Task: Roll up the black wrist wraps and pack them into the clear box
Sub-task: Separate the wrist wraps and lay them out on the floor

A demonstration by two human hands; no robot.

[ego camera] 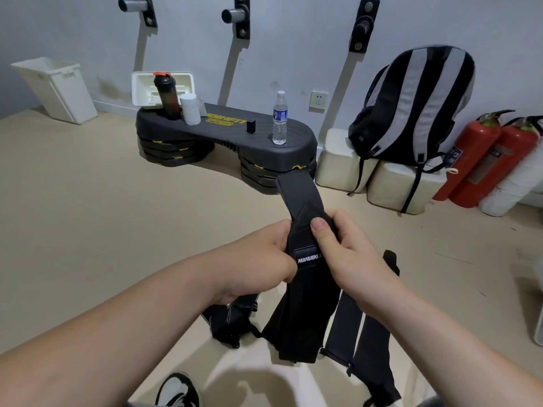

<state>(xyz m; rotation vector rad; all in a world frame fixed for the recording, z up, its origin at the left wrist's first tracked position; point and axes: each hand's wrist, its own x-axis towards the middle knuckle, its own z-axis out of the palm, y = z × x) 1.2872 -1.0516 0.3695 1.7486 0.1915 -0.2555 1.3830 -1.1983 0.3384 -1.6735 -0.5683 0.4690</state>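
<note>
Forearms enter from the bottom edge; a shoe shows below the L one, on the floor.

1. Grip state. Left grip is clamped on the L edge of the wrist wrap, fingers curled round it. Right grip pinches the same wrap, thumb flat on the front face, fingers behind. Probable reason: the thumb pins the folded end so a roll can start w/o slipping, while the L side keeps tension.

2. Wrap pos. Held mid-air at centre of view, free end sticking up and away, tail hanging toward the floor. Spare wraps lie on the floor directly below.

3. Clear box. Not positively ID'd. A pale object cut by the R frame edge may be it; cannot tell.

4. Clearance. Open floor to the L and ahead. Step platform is well ahead; backpack and extinguishers stand far R, apart from the work zone. Judged: rolling barely begun, nothing packed.
</note>
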